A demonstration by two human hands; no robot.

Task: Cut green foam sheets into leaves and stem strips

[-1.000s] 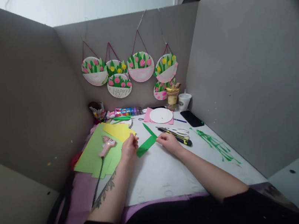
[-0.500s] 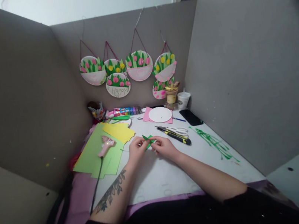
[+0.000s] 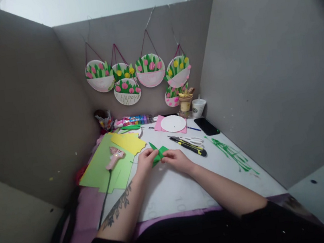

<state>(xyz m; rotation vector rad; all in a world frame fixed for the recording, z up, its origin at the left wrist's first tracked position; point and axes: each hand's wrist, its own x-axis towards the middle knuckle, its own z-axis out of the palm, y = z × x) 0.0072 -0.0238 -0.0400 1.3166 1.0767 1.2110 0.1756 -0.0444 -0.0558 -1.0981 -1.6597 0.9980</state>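
Green paper pieces (image 3: 163, 151) are held between my two hands above the white table. A pointed, leaf-shaped tip (image 3: 152, 146) of green paper sticks up by my left fingers. My left hand (image 3: 147, 158) pinches the green paper from the left. From the right, the fingertips of my right hand (image 3: 176, 159) pinch it too. Whether it is one folded piece or several cannot be made out. Closest to my right hand lie a black and yellow utility knife (image 3: 195, 150) and white-handled scissors (image 3: 194, 141).
A pink glue gun (image 3: 115, 157) with a cord rests on light green paper (image 3: 92, 172), beside yellow paper (image 3: 128, 142). Green scraps (image 3: 234, 155) and a phone (image 3: 207, 126) lie right. A white paper plate (image 3: 173, 123) sits behind. Flower plates (image 3: 152, 78) hang on the back panel.
The green paper has turned and spread between my fingers, so more of it shows. My left hand has shifted slightly left; the right hand stays nearly in place.
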